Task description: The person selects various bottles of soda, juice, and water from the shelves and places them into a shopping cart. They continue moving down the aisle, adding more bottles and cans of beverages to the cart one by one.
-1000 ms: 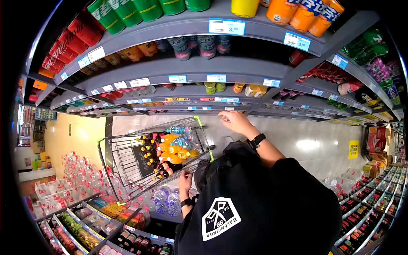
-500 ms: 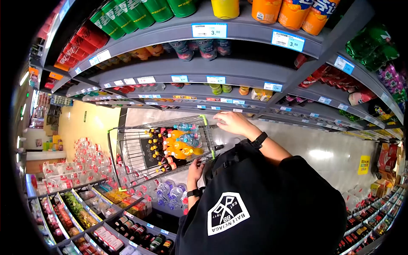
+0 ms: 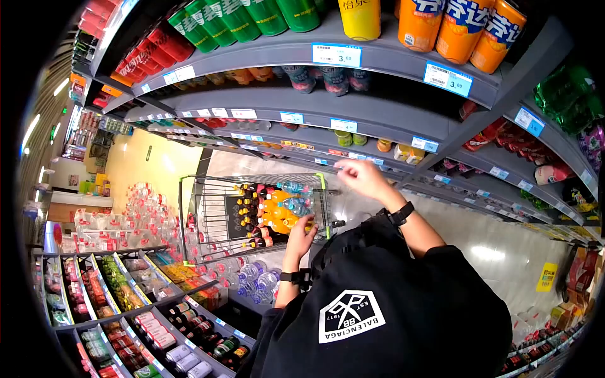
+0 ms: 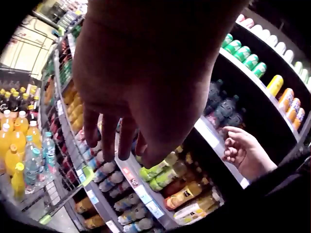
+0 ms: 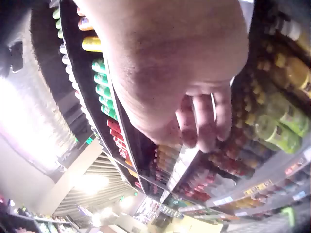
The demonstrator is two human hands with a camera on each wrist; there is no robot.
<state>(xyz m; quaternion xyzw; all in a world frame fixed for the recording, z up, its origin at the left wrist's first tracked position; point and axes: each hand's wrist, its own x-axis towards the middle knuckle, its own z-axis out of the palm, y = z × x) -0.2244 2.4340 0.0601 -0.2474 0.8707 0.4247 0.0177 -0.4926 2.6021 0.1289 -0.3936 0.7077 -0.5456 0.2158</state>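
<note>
My left hand (image 3: 301, 238) is held up at the near end of the shopping cart (image 3: 189, 217), overlapping its rim in the head view. Its fingers hang loosely with nothing in them in the left wrist view. My right hand (image 3: 364, 179) is raised just right of the cart in front of the drink shelf (image 3: 277, 101), its fingers loosely bent and holding nothing. Inside the cart lie orange drink bottles (image 3: 275, 208), clear blue-tinted bottles (image 3: 293, 203) and dark bottles with yellow caps (image 3: 249, 222).
Green cans (image 3: 252, 17), a yellow can (image 3: 360, 19) and orange cans (image 3: 457, 30) stand on the upper shelf, above price labels (image 3: 337, 55). Large clear bottles (image 3: 257, 278) are stacked beside the cart. Low display shelves (image 3: 183, 296) hold packaged goods at the lower left.
My left hand has risen from the cart's near corner, and its fingers have spread. The right hand stays in front of the shelf. The cart has shifted rightward in the head view.
</note>
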